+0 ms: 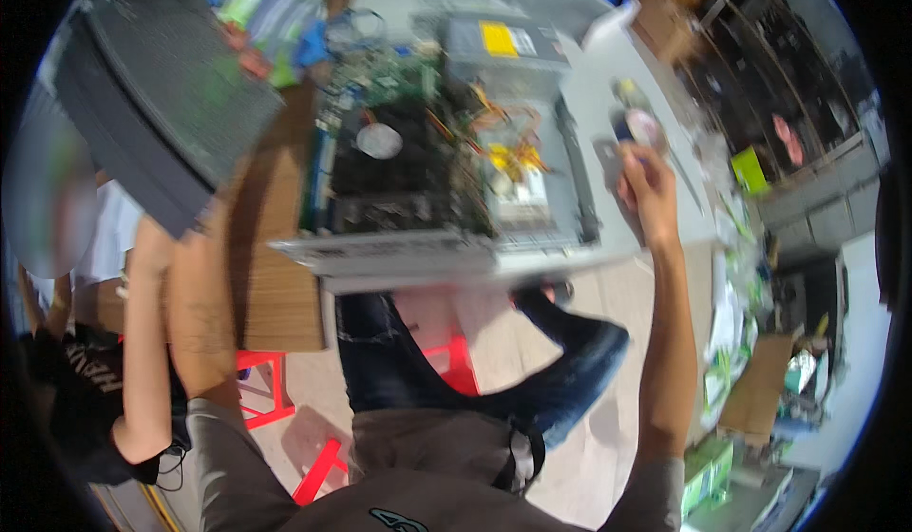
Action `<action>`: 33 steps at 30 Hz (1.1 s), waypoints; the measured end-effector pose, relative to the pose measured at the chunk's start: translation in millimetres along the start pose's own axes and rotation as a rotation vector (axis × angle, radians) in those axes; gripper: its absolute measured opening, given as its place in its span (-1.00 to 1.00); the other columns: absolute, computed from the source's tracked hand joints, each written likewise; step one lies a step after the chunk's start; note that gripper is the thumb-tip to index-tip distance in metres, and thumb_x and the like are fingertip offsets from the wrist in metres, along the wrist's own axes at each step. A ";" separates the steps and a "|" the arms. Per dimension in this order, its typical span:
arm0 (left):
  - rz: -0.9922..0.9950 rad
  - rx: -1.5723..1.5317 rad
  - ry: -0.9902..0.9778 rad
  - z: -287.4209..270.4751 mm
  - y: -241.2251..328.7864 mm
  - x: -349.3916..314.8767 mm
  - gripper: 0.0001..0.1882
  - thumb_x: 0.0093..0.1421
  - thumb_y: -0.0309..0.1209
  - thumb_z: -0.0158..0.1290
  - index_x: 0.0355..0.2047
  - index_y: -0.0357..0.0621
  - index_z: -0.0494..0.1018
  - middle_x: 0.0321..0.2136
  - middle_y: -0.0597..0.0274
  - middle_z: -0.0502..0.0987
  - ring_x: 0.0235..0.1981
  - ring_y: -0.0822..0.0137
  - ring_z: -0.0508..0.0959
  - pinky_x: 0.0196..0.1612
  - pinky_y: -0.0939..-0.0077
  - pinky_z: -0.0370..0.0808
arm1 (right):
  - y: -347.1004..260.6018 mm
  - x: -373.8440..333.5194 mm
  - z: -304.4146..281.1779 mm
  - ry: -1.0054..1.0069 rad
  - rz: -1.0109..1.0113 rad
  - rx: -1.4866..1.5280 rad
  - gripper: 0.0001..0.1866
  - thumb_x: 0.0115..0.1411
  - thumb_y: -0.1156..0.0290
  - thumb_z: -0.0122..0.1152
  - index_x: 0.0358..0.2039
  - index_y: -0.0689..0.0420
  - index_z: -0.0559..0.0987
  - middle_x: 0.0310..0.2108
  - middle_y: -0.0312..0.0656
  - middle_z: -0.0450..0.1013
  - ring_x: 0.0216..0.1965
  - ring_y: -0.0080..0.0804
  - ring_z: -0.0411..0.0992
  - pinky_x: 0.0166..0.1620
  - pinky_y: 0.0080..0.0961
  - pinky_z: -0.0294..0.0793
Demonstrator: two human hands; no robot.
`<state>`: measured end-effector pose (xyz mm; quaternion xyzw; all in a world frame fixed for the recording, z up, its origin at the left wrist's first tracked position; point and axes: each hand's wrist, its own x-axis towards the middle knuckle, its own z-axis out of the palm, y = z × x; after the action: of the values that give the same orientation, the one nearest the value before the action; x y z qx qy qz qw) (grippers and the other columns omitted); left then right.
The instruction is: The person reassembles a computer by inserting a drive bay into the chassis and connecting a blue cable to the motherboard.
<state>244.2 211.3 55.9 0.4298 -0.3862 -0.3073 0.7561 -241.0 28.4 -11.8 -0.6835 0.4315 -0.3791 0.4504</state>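
An opened computer case (456, 247) lies on the white table in front of me, its green boards, dark inner parts and coloured wires showing. A round white disc-like spot (379, 141) sits on the dark part. To the left, a dark grey panel (180, 85) stands tilted, with my left hand (211, 217) closed at its lower edge; the panel hides most of the fingers. Right of the case, my right hand (648, 188) pinches its fingertips together beside a small round pinkish item (644, 130). Blur hides what, if anything, it holds.
Another person's forearm (147, 342) reaches up alongside my left arm. A further hand (245, 52) shows at the panel's far edge. A grey metal box with a yellow label (499, 40) stands behind the case. Red stools (275, 389) and a wooden table (280, 275) are to the left.
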 end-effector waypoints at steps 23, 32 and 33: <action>-0.154 -0.392 -0.335 -13.7 -72.9 10.2 -0.45 0.37 0.07 -0.23 0.01 -0.14 0.39 -0.16 0.10 0.46 -0.14 0.24 0.46 0.06 0.28 0.32 | 27.0 -25.5 -12.0 0.078 -0.040 -0.033 -0.73 0.40 0.22 0.03 -0.10 0.15 0.53 -0.59 -0.41 0.36 -0.61 -0.72 0.21 -0.54 -0.74 0.15; -0.159 -0.414 -0.465 -2.8 -86.9 14.2 -0.50 0.37 0.03 -0.22 -0.03 -0.14 0.39 -0.22 0.13 0.46 -0.18 0.24 0.46 0.03 0.27 0.33 | 32.4 -28.4 -21.8 0.130 -0.064 -0.034 -0.70 0.38 0.20 0.08 -0.07 0.15 0.54 -0.58 -0.40 0.37 -0.60 -0.72 0.24 -0.53 -0.74 0.19; -0.163 -0.412 -0.476 -2.1 -87.3 16.2 -0.50 0.37 0.03 -0.22 -0.04 -0.14 0.39 -0.23 0.14 0.46 -0.19 0.24 0.46 0.02 0.27 0.33 | 34.4 -27.8 -24.7 0.131 -0.067 -0.039 -0.69 0.38 0.19 0.08 -0.06 0.15 0.53 -0.58 -0.41 0.37 -0.60 -0.72 0.24 -0.53 -0.74 0.18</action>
<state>242.7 160.7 -17.0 0.2135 -0.4461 -0.5301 0.6888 -281.5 39.6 -40.3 -0.6800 0.4443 -0.4291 0.3950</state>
